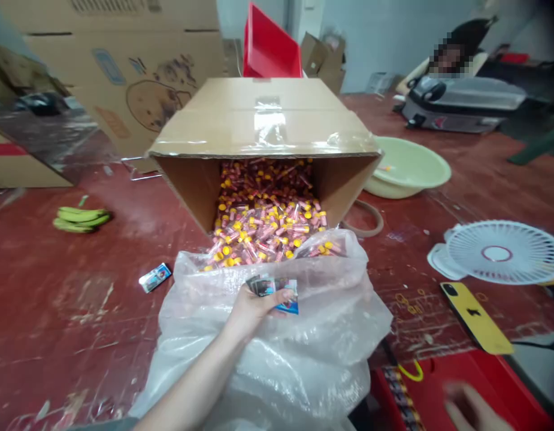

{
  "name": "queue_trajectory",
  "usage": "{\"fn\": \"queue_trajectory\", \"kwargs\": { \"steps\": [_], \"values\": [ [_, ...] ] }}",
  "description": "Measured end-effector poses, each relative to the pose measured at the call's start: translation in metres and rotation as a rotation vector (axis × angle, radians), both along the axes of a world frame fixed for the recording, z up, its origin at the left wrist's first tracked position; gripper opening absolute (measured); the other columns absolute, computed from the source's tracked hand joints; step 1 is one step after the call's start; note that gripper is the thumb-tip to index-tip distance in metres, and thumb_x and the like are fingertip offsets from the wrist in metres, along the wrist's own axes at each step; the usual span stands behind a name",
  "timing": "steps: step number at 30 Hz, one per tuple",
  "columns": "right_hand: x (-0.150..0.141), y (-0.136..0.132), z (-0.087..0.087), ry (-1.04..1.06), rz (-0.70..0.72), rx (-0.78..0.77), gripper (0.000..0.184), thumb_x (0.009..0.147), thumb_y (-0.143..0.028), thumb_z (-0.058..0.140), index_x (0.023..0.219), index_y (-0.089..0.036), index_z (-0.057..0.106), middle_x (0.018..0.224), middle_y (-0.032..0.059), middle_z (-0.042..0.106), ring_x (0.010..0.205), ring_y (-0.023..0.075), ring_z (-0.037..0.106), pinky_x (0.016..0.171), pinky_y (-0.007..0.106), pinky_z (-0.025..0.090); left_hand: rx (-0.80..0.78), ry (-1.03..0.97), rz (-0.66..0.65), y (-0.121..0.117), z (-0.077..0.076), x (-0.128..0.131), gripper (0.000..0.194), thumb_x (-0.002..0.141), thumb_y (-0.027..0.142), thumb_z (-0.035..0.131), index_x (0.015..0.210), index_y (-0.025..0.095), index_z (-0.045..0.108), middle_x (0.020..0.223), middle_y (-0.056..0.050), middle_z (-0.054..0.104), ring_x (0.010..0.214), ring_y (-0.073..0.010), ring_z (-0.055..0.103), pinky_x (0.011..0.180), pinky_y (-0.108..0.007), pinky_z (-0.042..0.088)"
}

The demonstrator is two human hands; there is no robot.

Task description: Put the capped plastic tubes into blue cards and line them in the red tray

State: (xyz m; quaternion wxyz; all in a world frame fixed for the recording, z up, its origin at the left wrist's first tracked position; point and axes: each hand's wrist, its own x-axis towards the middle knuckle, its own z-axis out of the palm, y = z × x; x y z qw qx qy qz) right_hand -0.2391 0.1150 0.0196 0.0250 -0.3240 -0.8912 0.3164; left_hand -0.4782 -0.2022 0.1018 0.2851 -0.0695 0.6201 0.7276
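Note:
My left hand (259,308) is closed around a small fanned stack of printed cards (286,302) with blue edges. It is above a translucent plastic bag (205,335) spread at the mouth of a cardboard box (191,134). Inside the box, and spilling onto the bag, lie many small clear tubes with yellow caps and pink contents (263,233). At the lower right, my right hand (472,407) is over a red bin (496,374). Motion blurs its fingers, so their grip is unclear. A row of small packed items (400,398) lies along the bin's left side.
On the red table are bananas (81,219), a small blue printed card (155,278), a tape roll (366,218), a green basin (411,167), a white fan grille (505,251) and a yellow phone (477,318). A large printed carton (124,78) stands behind. Another person sits at the far right.

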Motion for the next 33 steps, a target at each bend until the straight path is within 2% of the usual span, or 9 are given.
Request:
{"fn": "queue_trajectory", "kwargs": {
  "steps": [5,8,10,14,22,25,28,30,33],
  "values": [
    [-0.192,-0.087,0.057,0.537,0.518,0.029,0.008,0.083,-0.026,0.053,0.085,-0.025,0.061,0.087,0.0082,0.064,0.087,0.0262,0.06,0.083,0.043,0.047,0.042,0.022,-0.01,-0.001,0.004,0.002,0.036,0.061,0.044,0.082,0.075,0.013,0.07,0.064,-0.003,0.067,0.059,-0.0169,0.062,0.045,-0.026,0.054],
    [-0.285,-0.135,0.057,0.553,0.701,-0.059,0.008,0.083,-0.019,0.056,0.082,-0.021,0.063,0.091,0.0053,0.065,0.094,0.0219,0.057,0.089,0.038,0.045,0.1,-0.036,-0.03,-0.004,0.007,0.005,0.038,0.069,0.047,0.076,0.088,0.014,0.068,0.074,-0.006,0.07,0.066,-0.0193,0.065,0.05,-0.03,0.057],
    [-0.314,-0.147,0.048,0.549,0.754,-0.118,0.006,0.082,-0.022,0.062,0.079,-0.017,0.063,0.088,0.0028,0.064,0.091,0.0187,0.058,0.087,0.038,0.046,0.123,-0.061,-0.017,-0.008,0.008,0.007,0.038,0.068,0.046,0.076,0.087,0.014,0.067,0.074,-0.006,0.069,0.068,-0.0199,0.064,0.049,-0.03,0.057],
    [-0.316,-0.131,0.039,0.545,0.753,-0.237,0.017,0.072,-0.025,0.073,0.063,-0.017,0.06,0.08,0.0015,0.062,0.081,0.0166,0.058,0.081,0.031,0.047,0.129,-0.027,-0.017,-0.014,0.008,0.007,0.039,0.062,0.044,0.081,0.084,0.013,0.069,0.074,-0.005,0.065,0.072,-0.0198,0.062,0.049,-0.03,0.057],
    [-0.26,-0.092,0.048,0.489,0.466,-0.441,0.034,0.073,-0.054,0.067,0.074,-0.022,0.056,0.059,-0.0013,0.059,0.047,0.0139,0.052,0.044,0.026,0.042,0.162,-0.131,-0.114,-0.008,0.01,0.004,0.043,0.071,0.05,0.073,0.099,0.017,0.071,0.098,-0.013,0.073,0.09,-0.0269,0.068,0.06,-0.033,0.057],
    [-0.247,-0.1,0.051,0.355,0.566,-0.389,0.035,0.063,-0.049,0.076,0.062,-0.021,0.055,0.053,-0.0027,0.056,0.046,0.0131,0.05,0.044,0.025,0.037,0.119,-0.082,-0.155,-0.006,0.007,0.003,0.042,0.069,0.048,0.076,0.098,0.018,0.072,0.096,-0.012,0.075,0.088,-0.0249,0.07,0.063,-0.03,0.055],
    [-0.247,-0.11,0.057,0.189,0.71,-0.196,0.03,0.069,-0.037,0.072,0.056,-0.021,0.05,0.052,-0.0031,0.054,0.049,0.0122,0.049,0.047,0.025,0.035,0.084,-0.027,-0.186,-0.007,0.006,0.003,0.038,0.065,0.041,0.081,0.092,0.016,0.073,0.09,-0.011,0.075,0.082,-0.0224,0.07,0.064,-0.027,0.054],
    [-0.25,-0.112,0.062,0.142,0.751,-0.146,0.02,0.07,-0.031,0.071,0.066,-0.02,0.054,0.058,-0.0029,0.057,0.053,0.0126,0.051,0.05,0.025,0.037,0.096,-0.071,-0.169,-0.008,0.007,0.004,0.039,0.065,0.042,0.081,0.093,0.015,0.073,0.087,-0.011,0.075,0.08,-0.0228,0.07,0.063,-0.028,0.054],
    [-0.252,-0.108,0.069,0.172,0.764,-0.321,0.026,0.076,-0.032,0.067,0.097,-0.022,0.057,0.067,-0.0028,0.061,0.058,0.0133,0.056,0.052,0.024,0.042,0.132,-0.146,-0.135,-0.009,0.007,0.005,0.041,0.067,0.044,0.079,0.096,0.015,0.072,0.089,-0.011,0.075,0.079,-0.0235,0.07,0.062,-0.031,0.054]
  ]
}}
